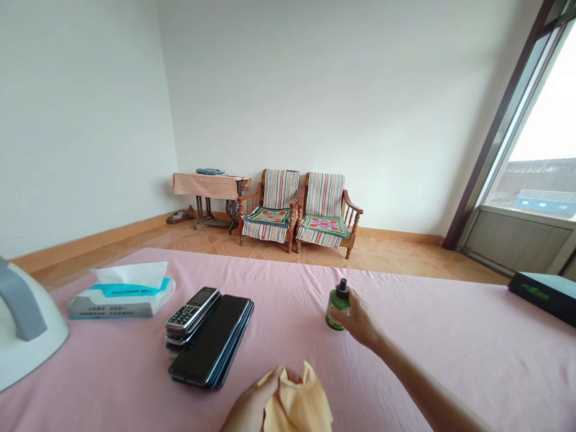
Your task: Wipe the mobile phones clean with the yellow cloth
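My right hand (360,321) is closed around a small green spray bottle (335,303) with a black top, which stands upright on the pink cloth. Close to me at the bottom, my left hand (261,393) grips a yellow cloth (299,402) that hangs in folds and hides some of the fingers. Left of the hands, a stack of smartphones (216,342) lies with a black screen on top. Against it sits a pile of keypad phones (193,311).
A tissue pack (121,294) lies at the left, near a white and grey appliance with a handle (31,324). At the right edge is a black box (544,297). Beyond the pink-covered surface (427,348) stand two wooden armchairs (326,219) and a cloth-covered table (207,186).
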{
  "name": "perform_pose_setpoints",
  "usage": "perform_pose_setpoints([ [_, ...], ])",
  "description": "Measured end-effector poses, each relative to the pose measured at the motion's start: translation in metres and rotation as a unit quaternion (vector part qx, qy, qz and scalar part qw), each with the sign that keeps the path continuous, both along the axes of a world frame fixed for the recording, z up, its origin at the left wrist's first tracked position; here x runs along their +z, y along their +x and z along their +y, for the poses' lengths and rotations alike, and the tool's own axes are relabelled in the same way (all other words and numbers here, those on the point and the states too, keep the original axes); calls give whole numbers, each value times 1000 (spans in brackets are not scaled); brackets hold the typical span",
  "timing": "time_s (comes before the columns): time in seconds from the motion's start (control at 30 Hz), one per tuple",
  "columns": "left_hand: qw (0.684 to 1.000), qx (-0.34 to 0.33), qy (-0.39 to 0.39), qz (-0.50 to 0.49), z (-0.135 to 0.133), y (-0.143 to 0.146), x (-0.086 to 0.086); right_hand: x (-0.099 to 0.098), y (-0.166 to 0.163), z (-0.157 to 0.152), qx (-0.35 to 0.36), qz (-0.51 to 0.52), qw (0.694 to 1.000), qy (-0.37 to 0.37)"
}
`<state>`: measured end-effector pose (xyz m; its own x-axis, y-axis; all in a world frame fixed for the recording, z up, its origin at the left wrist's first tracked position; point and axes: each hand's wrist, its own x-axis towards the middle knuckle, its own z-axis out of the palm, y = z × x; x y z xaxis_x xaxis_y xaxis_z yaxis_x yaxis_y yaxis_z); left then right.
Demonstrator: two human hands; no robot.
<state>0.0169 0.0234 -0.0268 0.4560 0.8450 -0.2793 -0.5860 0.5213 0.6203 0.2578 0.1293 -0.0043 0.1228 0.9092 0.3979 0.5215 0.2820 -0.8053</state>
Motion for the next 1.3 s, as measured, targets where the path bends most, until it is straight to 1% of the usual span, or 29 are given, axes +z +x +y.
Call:
perform_pose_setpoints([
  [0.1,1000,1,-18,-4,-5,4,9,4,-1,-44,-8,-6,1000,5],
  [0.2,1000,-3,-14,-3,-6,3,12,6,1,-75,-23,-15,1000,1],
  [0.3,1000,-12,-14,-1,-6,2,15,5,3,-90,-39,-23,999,-3],
  [0.43,999,-25,-23,-1,-7,2,19,1,-1,-98,-59,-31,998,1],
  [0.5,999,-28,-29,-10,-7,2,20,1,-5,-103,-86,-34,995,33],
  [0.57,999,-29,-42,-20,-7,1,21,3,-9,-113,-120,-44,987,95],
  [0.63,998,-28,-53,-30,-6,1,21,7,-15,-126,-126,-62,977,161],
  [0.67,997,-27,-55,-38,-6,1,21,9,-18,-133,-106,-71,974,187],
  [0.7,997,-29,-54,-48,-6,1,21,11,-22,-139,-65,-76,976,192],
  [0.77,995,-38,-43,-76,-5,1,21,14,-32,-150,43,-111,977,179],
  [0.83,994,-49,-30,-97,-4,1,20,15,-42,-156,136,-164,964,156],
  [0.9,993,-59,-20,-102,-5,2,19,14,-51,-156,196,-211,948,133],
  [0.93,993,-64,-12,-101,-5,2,19,13,-54,-154,212,-214,945,128],
  [0.97,993,-66,-1,-93,-7,2,19,12,-56,-153,218,-200,947,125],
  [1.03,995,-73,31,-57,-10,2,20,11,-57,-151,202,-121,966,110],
  [1.1,993,-88,74,-4,-14,2,22,12,-54,-150,166,-3,984,64],
  [1.13,990,-103,98,20,-16,2,24,14,-53,-150,155,53,986,29],
  [1.17,984,-121,122,37,-17,2,26,15,-52,-151,151,105,983,-9],
  [1.23,972,-154,170,53,-20,2,31,18,-51,-152,159,188,966,-83],
  [1.3,960,-179,208,55,-22,3,36,20,-53,-153,172,237,946,-137],
])
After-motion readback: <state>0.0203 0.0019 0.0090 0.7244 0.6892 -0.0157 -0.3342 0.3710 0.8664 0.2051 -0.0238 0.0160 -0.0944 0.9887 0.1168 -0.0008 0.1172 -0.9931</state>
